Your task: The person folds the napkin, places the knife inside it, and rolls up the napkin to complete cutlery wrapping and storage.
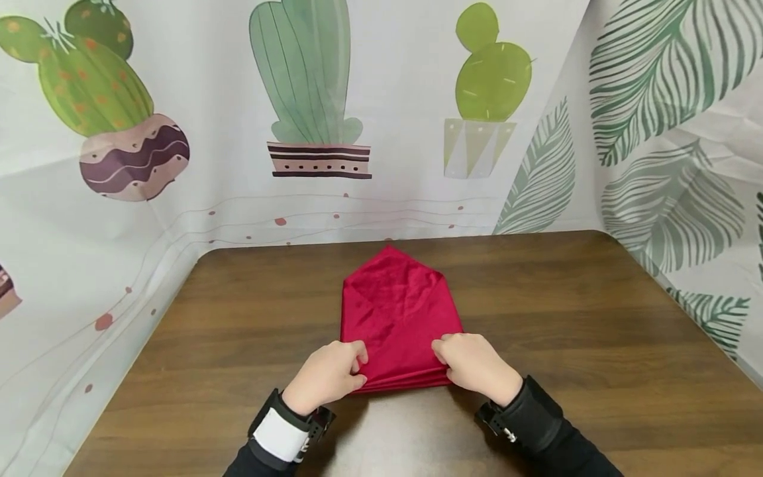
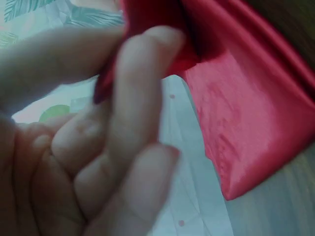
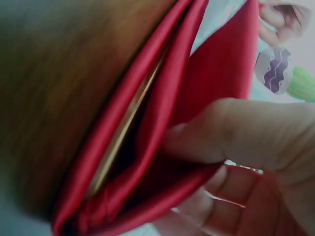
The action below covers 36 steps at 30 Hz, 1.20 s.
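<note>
A shiny red cloth (image 1: 396, 311) lies folded on the table, its far end coming to a point and its near edge stacked in layers. At the near left corner my left hand (image 1: 326, 376) pinches the cloth between thumb and fingers. My right hand (image 1: 477, 366) grips the near right side. In the right wrist view, the thumb of my right hand (image 3: 246, 132) sits inside a fold with the fingers beneath that layer. Between the layers there shows a thin gold-coloured strip (image 3: 129, 123); what it is I cannot tell. My left fingertips partly hide the cloth's corner.
The brown wooden table (image 1: 250, 298) has rounded far corners. Behind it and along both sides hangs a white curtain (image 1: 399, 99) printed with cacti and leaves. A black band (image 1: 530, 414) with a camera is strapped to each wrist.
</note>
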Each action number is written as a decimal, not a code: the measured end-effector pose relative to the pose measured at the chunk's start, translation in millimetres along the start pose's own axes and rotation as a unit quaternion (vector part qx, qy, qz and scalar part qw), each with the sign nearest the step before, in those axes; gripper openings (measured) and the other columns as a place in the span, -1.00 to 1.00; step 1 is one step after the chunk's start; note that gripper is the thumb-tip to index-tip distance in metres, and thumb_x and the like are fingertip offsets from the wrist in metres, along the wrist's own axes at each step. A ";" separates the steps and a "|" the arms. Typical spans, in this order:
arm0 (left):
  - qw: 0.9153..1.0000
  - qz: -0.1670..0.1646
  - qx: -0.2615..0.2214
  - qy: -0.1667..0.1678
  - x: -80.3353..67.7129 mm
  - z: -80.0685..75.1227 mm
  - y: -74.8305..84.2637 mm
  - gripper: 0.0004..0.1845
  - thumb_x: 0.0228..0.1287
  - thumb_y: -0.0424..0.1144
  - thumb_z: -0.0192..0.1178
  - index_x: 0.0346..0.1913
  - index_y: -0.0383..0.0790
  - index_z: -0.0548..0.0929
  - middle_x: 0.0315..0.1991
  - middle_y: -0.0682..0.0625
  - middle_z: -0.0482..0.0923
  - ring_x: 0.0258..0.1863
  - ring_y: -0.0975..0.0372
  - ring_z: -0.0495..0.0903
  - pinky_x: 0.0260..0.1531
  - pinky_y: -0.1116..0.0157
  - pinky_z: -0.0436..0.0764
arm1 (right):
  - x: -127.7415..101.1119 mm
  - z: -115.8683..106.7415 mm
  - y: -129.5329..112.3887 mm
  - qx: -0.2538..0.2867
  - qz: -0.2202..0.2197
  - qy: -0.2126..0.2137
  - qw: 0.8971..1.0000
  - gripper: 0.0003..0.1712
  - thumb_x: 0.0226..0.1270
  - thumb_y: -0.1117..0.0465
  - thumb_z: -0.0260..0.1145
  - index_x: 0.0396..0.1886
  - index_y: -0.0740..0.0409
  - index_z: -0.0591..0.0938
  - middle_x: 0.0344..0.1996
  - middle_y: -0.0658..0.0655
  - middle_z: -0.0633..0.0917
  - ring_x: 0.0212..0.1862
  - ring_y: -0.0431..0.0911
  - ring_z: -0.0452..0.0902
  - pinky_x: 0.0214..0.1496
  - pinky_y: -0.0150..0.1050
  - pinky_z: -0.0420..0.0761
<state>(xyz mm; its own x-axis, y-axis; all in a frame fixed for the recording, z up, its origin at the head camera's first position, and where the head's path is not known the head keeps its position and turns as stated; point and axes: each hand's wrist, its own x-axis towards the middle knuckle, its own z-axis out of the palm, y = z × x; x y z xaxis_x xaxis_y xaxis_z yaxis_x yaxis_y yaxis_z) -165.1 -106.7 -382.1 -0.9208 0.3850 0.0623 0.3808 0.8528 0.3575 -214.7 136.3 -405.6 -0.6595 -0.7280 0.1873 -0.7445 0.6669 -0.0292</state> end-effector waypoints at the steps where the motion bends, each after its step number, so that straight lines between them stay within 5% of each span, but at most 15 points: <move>1: 1.000 -0.008 0.008 -0.005 -0.1 0.2 -0.4 -0.82 -0.13 -0.30 0.29 -0.42 -0.18 0.51 -0.64 0.18 0.43 -0.60 0.29 0.45 -0.61 0.31 0.41 | -0.5 -0.3 1.3 -0.003 0.003 -0.012 1.000 -0.62 -0.25 0.44 0.24 -0.75 -0.01 0.24 -0.75 -0.11 0.21 -0.66 -0.24 0.21 -0.67 -0.37 0.22; 5: 0.999 -0.025 0.043 -0.015 0.3 4.4 -3.8 -0.85 -0.20 -0.31 0.31 -0.52 -0.15 0.52 -0.70 0.18 0.40 -0.63 0.25 0.44 -0.64 0.29 0.39 | -1.5 -2.4 4.2 0.000 0.012 -0.059 0.998 -0.62 -0.20 0.40 0.30 -0.73 0.00 0.26 -0.76 -0.10 0.23 -0.67 -0.23 0.20 -0.65 -0.35 0.25; 12: 0.996 -0.036 0.083 -0.017 -0.6 10.3 -9.4 -0.57 -0.29 -0.40 0.24 -0.84 -0.08 0.15 -0.81 0.16 -0.03 -0.71 0.30 -0.01 -0.76 0.36 0.03 | -3.8 -8.8 8.1 0.041 0.006 -0.097 0.994 -0.62 -0.22 0.44 0.28 -0.74 0.02 0.25 -0.74 -0.09 0.23 -0.64 -0.23 0.15 -0.63 -0.35 0.20; 24: 0.994 -0.065 0.078 -0.031 1.0 11.5 -12.1 -0.57 -0.19 -0.38 0.26 -0.82 -0.07 0.18 -0.81 0.15 0.00 -0.71 0.31 0.01 -0.75 0.36 0.06 | -7.5 -15.2 13.6 0.093 -0.009 -0.109 0.990 -0.65 -0.13 0.21 0.42 -0.76 0.02 0.37 -0.71 -0.12 0.30 -0.64 -0.26 0.20 -0.58 -0.38 0.28; 36: 0.991 -0.094 0.082 -0.046 3.2 14.6 -18.0 -0.54 -0.07 -0.34 0.21 -0.84 -0.08 0.14 -0.85 0.13 0.02 -0.72 0.30 0.01 -0.76 0.35 0.05 | -4.1 -11.4 10.6 0.106 -0.020 -0.087 0.990 -0.66 -0.07 0.29 0.38 -0.78 0.01 0.38 -0.79 -0.17 0.30 -0.68 -0.29 0.18 -0.60 -0.41 0.28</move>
<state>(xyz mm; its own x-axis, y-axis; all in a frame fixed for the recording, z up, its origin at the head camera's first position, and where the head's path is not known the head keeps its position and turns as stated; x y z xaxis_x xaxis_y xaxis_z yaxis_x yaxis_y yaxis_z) -173.6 -115.7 -401.9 -0.9682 0.2374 -0.0791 0.2181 0.9557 0.1978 -218.7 148.2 -395.5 -0.6237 -0.7814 0.0203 -0.7628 0.6027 -0.2343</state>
